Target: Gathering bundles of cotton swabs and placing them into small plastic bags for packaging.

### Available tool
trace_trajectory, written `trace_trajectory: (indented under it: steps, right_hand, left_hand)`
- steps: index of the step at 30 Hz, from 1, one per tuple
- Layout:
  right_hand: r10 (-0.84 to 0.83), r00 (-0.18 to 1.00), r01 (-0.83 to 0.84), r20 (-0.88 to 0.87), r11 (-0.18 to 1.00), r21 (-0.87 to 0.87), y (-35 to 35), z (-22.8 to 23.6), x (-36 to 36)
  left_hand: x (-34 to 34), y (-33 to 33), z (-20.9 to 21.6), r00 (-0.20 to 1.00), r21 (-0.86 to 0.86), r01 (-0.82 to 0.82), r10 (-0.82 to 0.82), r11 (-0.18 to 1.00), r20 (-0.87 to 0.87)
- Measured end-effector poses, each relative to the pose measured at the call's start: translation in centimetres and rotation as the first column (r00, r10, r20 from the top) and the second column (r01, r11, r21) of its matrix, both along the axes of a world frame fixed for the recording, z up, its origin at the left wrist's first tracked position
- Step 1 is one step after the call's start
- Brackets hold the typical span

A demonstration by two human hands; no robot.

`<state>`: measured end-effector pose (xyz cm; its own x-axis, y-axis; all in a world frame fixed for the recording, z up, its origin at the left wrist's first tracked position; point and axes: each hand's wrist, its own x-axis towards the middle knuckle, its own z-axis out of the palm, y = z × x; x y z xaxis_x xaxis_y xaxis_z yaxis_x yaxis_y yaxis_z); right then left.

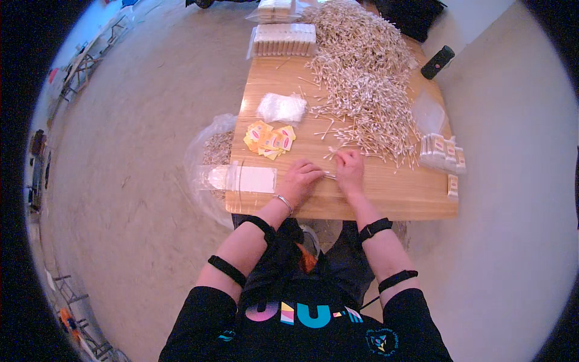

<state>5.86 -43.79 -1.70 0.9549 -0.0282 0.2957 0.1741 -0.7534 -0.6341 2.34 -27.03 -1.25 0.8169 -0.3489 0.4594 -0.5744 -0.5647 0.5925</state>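
Observation:
Near the front edge of the wooden table, my left hand [301, 180] has its fingers closed around a few cotton swabs [329, 175], whose white tips stick out toward the right. Beside it, my right hand [350, 171] is closed in a pinch, with small white swab tips showing at its fingertips. A large heap of loose cotton swabs [368, 78] lies just beyond my hands. To the left of them are scattered yellow-orange printed cards [269, 139], and behind these a stack of clear plastic bags [282, 108].
A white card in clear film [258, 179] lies at the left table edge, above a clear bag of swabs [217, 148]. Filled swab packets [443, 152] line the right edge, near a black cylinder [438, 62]. Wrapped swab bundles [283, 40] stand at the back left.

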Motion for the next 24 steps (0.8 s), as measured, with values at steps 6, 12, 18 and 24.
trace_trajectory:
  steps: [6, 12, 18, 24]
  right_hand:
    - [0.217, 0.976, -0.217, 0.032, 0.976, 0.009, 2.1, -0.3, 0.2]
    - [0.224, 0.955, -0.185, 0.194, 0.962, -0.199, 0.1, 0.8, 2.5]
    - [0.333, 0.932, -0.361, -0.141, 0.883, -0.298, 1.0, 2.5, 1.6]
    - [0.221, 0.958, -0.154, 0.184, 0.934, -0.322, 1.5, 2.1, 4.1]
  left_hand:
    - [-0.1, -0.1, 0.5, 0.989, 0.001, -0.144, 0.144, 0.99, -0.043]
    - [-0.2, -0.7, 2.0, 0.956, 0.122, -0.288, 0.293, 0.95, -0.023]
    - [-0.1, -0.3, 1.8, 0.97, 0.187, -0.186, 0.211, 0.965, -0.125]
    - [0.0, -0.2, 0.9, 0.984, 0.098, -0.087, 0.101, 0.991, -0.145]
